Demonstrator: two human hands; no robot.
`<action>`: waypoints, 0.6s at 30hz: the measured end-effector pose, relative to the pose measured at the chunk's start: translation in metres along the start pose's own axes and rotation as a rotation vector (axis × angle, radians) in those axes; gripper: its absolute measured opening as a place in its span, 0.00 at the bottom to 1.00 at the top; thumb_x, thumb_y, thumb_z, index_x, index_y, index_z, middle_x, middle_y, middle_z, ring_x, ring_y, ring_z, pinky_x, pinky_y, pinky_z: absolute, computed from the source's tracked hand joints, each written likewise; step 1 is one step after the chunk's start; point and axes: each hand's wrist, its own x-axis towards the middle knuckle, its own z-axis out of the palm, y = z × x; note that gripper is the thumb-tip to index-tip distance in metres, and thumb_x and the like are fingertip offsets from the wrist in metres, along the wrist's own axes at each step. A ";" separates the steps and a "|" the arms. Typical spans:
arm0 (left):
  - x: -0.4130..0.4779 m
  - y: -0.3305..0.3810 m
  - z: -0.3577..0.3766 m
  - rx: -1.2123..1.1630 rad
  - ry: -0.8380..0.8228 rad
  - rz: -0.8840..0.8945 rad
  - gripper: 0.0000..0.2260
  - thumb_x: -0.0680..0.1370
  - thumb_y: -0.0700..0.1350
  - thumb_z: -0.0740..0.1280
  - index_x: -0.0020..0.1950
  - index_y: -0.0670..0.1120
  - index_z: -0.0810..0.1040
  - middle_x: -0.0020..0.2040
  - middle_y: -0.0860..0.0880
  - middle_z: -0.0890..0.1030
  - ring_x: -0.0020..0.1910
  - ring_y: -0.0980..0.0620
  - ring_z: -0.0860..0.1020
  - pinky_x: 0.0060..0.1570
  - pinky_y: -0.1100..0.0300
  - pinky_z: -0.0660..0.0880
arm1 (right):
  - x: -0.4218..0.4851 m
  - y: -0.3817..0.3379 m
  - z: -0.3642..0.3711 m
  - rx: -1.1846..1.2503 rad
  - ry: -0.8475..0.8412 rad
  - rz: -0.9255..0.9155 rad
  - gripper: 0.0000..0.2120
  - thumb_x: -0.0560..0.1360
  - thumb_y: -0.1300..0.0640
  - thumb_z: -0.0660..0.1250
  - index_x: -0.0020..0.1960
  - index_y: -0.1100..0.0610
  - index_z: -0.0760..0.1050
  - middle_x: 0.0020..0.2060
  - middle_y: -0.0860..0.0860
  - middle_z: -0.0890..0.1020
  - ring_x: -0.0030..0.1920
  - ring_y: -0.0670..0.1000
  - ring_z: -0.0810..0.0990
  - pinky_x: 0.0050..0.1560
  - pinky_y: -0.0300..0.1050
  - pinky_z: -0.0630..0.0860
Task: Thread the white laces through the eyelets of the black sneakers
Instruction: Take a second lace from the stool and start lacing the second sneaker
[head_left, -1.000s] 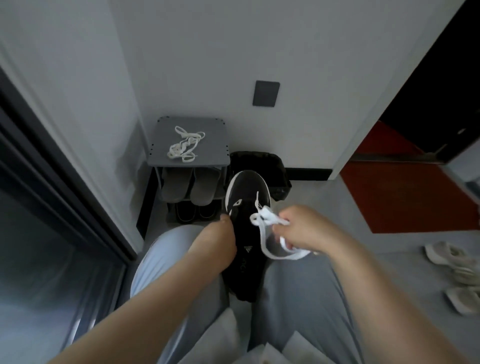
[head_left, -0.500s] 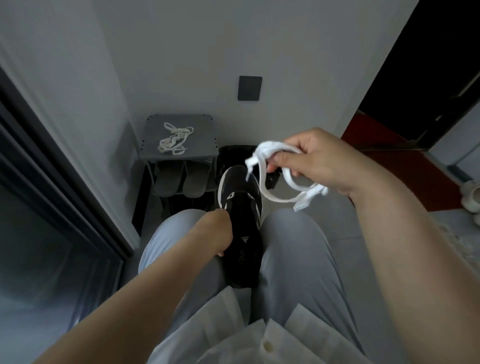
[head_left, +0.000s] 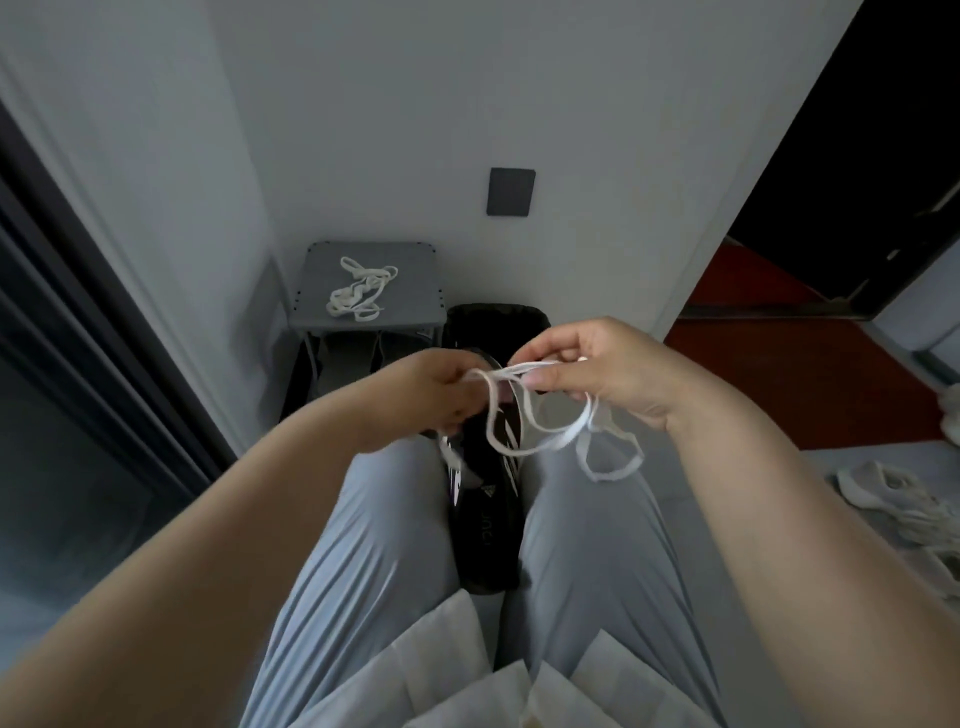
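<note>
A black sneaker (head_left: 485, 525) lies wedged between the person's thighs, toe pointing away, its heel toward the lap. Above it both forearms reach forward and meet. The left hand (head_left: 426, 395) is curled, fingers pressed together around one end of a white lace (head_left: 535, 415); the exact grip is blurred. The right hand (head_left: 602, 371), palm turned inward, pinches the same lace between thumb and fingers, with loops drooping below it over the sneaker and right thigh. Farther off, a second lace (head_left: 358, 291) lies bunched near the middle of a grey shoe rack (head_left: 410, 260) against the wall.
</note>
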 end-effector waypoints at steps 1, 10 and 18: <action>0.001 -0.005 -0.006 -0.008 0.051 -0.022 0.07 0.78 0.42 0.63 0.42 0.43 0.76 0.29 0.51 0.69 0.27 0.55 0.65 0.30 0.62 0.64 | -0.001 0.005 -0.005 0.033 0.035 0.013 0.06 0.71 0.59 0.72 0.47 0.52 0.82 0.36 0.49 0.80 0.37 0.43 0.75 0.38 0.32 0.68; 0.020 -0.029 -0.033 -0.100 0.477 -0.034 0.07 0.78 0.38 0.63 0.41 0.49 0.72 0.35 0.50 0.73 0.32 0.54 0.70 0.31 0.67 0.68 | -0.009 0.030 -0.015 0.058 0.122 0.114 0.09 0.77 0.55 0.64 0.42 0.56 0.80 0.28 0.47 0.77 0.28 0.43 0.69 0.32 0.32 0.67; 0.022 0.016 0.020 0.158 -0.058 0.188 0.10 0.77 0.46 0.64 0.58 0.49 0.73 0.47 0.51 0.80 0.47 0.56 0.78 0.50 0.62 0.72 | -0.003 0.012 -0.005 0.064 -0.050 0.033 0.05 0.76 0.60 0.65 0.43 0.60 0.78 0.28 0.48 0.76 0.24 0.42 0.65 0.28 0.33 0.62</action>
